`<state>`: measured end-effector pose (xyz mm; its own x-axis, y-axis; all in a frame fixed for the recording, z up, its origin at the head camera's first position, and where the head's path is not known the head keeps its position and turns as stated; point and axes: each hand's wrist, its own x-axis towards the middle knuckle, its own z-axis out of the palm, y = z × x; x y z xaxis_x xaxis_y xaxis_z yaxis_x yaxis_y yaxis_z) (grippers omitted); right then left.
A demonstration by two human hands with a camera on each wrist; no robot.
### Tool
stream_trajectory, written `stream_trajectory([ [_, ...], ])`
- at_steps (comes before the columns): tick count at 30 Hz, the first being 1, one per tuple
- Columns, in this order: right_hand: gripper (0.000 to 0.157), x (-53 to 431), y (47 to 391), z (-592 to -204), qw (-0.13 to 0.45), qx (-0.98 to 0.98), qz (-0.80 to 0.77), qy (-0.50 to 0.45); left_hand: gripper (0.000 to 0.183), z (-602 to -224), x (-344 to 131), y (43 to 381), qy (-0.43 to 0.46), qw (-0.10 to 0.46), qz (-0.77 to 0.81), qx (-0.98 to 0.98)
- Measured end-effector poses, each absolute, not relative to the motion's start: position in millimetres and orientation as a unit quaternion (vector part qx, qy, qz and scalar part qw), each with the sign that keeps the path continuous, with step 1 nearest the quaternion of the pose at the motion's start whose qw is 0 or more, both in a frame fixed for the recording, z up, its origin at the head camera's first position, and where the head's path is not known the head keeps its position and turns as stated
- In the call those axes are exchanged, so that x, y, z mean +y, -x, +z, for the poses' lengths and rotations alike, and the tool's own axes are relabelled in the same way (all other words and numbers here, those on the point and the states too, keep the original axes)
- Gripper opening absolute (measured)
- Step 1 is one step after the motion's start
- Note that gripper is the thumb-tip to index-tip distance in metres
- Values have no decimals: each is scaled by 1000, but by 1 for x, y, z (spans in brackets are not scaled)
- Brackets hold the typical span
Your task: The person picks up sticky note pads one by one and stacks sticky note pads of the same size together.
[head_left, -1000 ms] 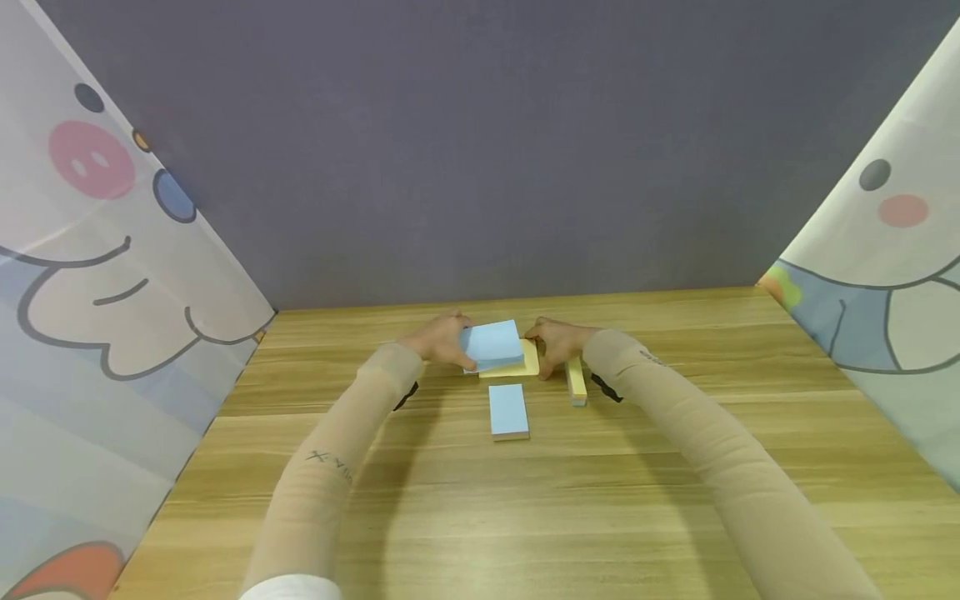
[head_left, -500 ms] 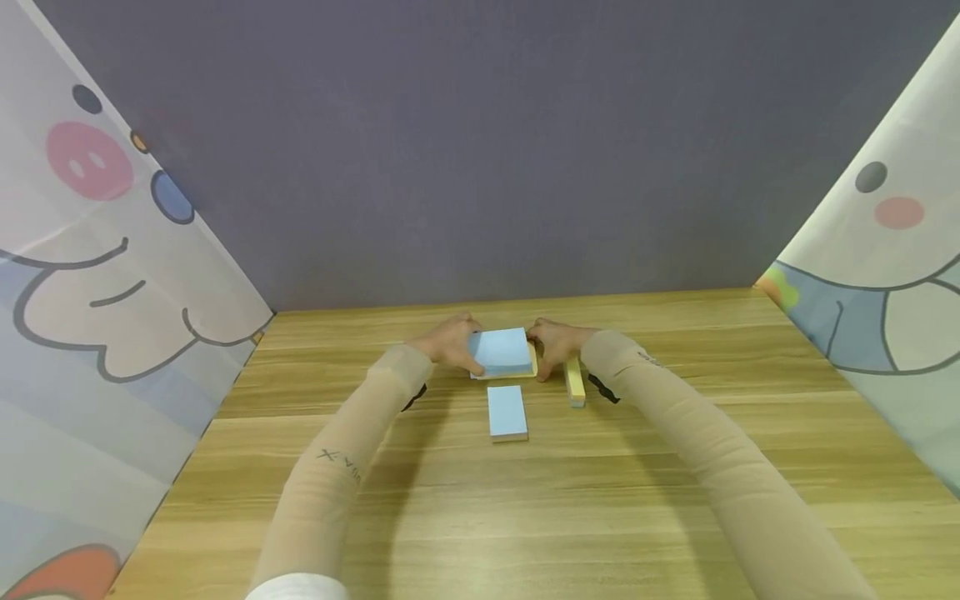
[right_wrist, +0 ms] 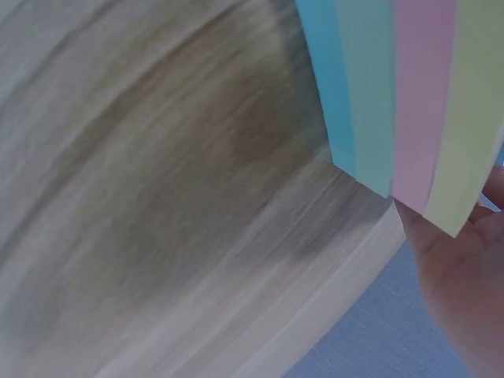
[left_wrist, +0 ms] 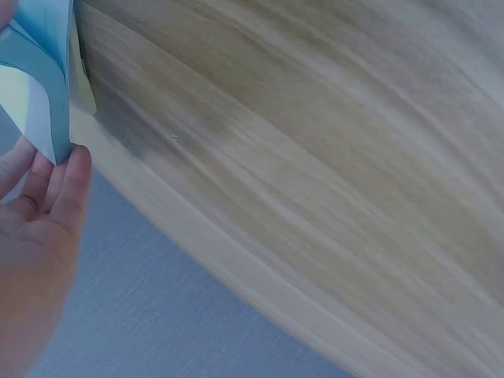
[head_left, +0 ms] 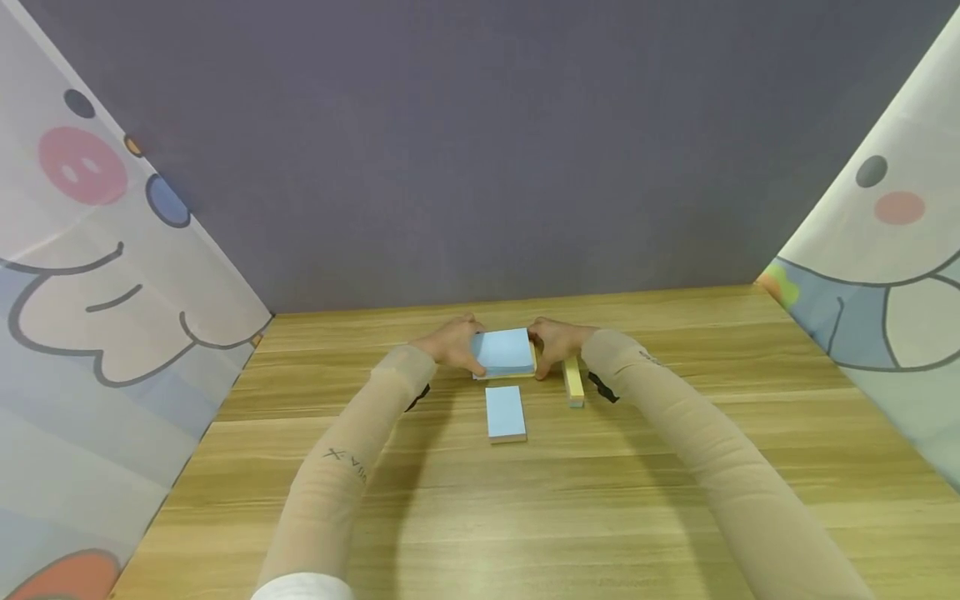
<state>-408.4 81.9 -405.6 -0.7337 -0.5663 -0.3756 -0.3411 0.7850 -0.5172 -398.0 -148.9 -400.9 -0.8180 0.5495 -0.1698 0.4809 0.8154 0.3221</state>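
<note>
My left hand (head_left: 453, 343) grips a thick light-blue pad of sticky notes (head_left: 504, 350) by its left side, thumb at the near corner and fingers at the far one. In the left wrist view the blue pad (left_wrist: 51, 87) has a curved edge above the fingers. Under it lies a yellow sticky note pad (head_left: 534, 360), mostly covered. My right hand (head_left: 558, 342) holds the right side of this stack, thumb near and fingers far. Just below that hand stands a narrow sticky note block (head_left: 573, 383), layered blue, green, pink and yellow in the right wrist view.
A smaller light-blue note pad (head_left: 506, 412) lies in front of the stack. The wooden table (head_left: 465, 517) meets a dark grey partition (head_left: 480, 167) at the back. Cartoon-printed panels (head_left: 67, 250) flank both sides.
My left hand has moved right and slightly nearer, bringing the tilted blue pad down squarely over the yellow one. The right hand has stayed nearly still.
</note>
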Motion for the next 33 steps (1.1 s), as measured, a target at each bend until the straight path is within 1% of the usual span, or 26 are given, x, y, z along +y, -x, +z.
stream_trajectory([
  [2,77,81,409,-406,266,906,-216,249,81,-402,-150,398,-273,126,139,944],
  [7,90,81,409,-404,268,904,-222,248,78,-407,-151,397,-269,132,148,942],
  [10,92,80,408,-404,270,903,-223,250,79,-409,-150,397,-261,143,142,944],
  [16,91,81,408,-405,272,898,-234,255,84,-409,-149,394,-239,174,135,946],
  [20,90,82,407,-405,273,896,-244,250,90,-408,-149,392,-234,182,135,945],
  [27,88,83,405,-405,266,896,-248,254,94,-410,-153,388,-230,187,162,941],
  [33,87,84,406,-406,267,896,-249,254,93,-413,-157,388,-231,183,171,940],
])
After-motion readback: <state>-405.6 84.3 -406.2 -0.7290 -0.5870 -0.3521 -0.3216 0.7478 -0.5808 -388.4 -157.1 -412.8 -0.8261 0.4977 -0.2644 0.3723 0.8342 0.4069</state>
